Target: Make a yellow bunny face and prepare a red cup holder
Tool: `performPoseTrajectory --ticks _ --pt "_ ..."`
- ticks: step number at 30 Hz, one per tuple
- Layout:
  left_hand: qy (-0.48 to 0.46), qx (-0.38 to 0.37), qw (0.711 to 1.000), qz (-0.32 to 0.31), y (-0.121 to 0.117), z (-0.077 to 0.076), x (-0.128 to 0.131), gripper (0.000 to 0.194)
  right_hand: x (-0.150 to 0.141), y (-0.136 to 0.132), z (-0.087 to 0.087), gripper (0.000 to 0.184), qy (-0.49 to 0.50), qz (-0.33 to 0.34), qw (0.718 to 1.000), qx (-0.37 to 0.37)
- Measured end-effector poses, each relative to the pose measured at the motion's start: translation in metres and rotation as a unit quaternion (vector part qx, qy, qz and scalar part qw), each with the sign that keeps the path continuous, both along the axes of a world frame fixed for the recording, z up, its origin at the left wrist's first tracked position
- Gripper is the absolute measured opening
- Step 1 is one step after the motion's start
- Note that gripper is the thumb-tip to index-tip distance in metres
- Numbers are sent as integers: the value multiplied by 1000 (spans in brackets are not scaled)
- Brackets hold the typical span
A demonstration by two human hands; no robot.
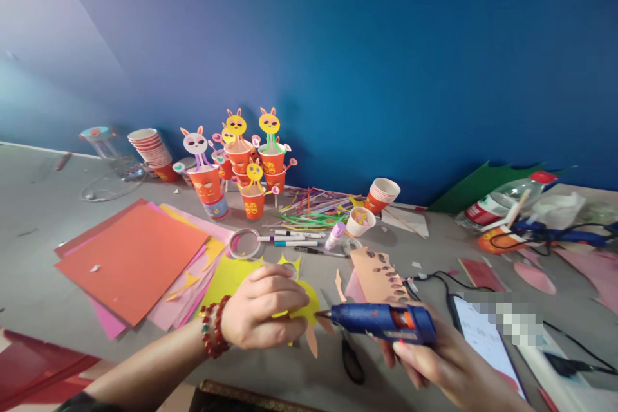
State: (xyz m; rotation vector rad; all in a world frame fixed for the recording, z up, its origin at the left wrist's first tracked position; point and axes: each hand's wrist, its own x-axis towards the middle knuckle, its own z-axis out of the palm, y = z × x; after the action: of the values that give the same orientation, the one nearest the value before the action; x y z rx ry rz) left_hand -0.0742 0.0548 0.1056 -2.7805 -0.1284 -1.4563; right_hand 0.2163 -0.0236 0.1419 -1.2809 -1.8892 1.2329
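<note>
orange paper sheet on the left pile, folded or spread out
Spread flat: the large rectangular orange paper sheet lies atop bright pink paper, no fold showing.

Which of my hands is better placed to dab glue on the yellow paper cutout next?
Probably your right hand: it holds the blue glue gun, nozzle aimed at the yellow cutout. Your left hand seems busy pinching that cutout.

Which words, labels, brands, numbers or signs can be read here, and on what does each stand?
"囍", in yellow, on the front orange-red paper cup.
"囍", on the orange-red paper cup with green stems.
Too small or blurred to read: red label on the clear plastic bottle, white phone screen, pale sticker on the blue plastic glue gun, print on the white pens.
</note>
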Motion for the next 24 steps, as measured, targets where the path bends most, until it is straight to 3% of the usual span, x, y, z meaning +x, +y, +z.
performPoseTrajectory --ticks 20,24 --pt "6 -1 1000 -2 -1 0 3 10 3 -3 -8 24 3 -14 1000 0" --pt "9 -6 1000 0 -1 -2 2 9 4 -7 -12 21 10 -52 999 -10"
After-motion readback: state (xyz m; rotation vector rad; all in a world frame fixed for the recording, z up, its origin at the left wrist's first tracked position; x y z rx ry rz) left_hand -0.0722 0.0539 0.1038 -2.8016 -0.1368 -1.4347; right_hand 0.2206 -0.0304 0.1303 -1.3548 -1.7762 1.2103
